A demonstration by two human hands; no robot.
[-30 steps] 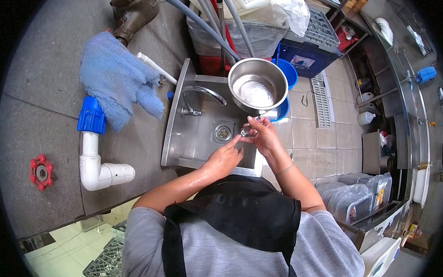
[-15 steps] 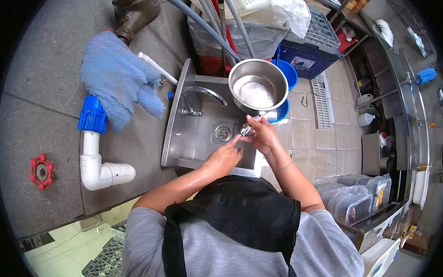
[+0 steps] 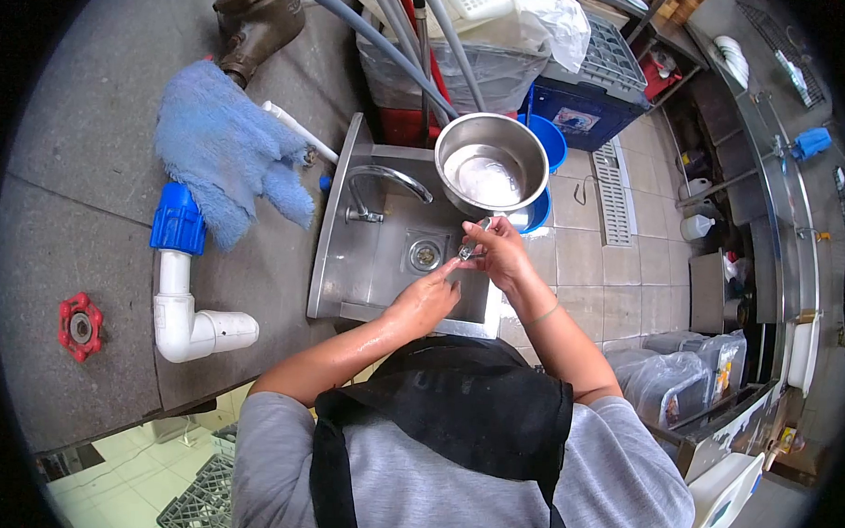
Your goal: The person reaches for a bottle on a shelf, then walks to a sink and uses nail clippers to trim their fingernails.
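Relative to the earlier frame, the small metal piece [image 3: 466, 253], at frame centre, sits turned in the right hand's [image 3: 503, 255] pinch. The left hand [image 3: 424, 303] remains index-extended; its contact appears unclear.

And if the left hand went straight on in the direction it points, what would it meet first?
The left hand would probably meet the small metal piece held in the right hand; they look very close, but depth is unclear.
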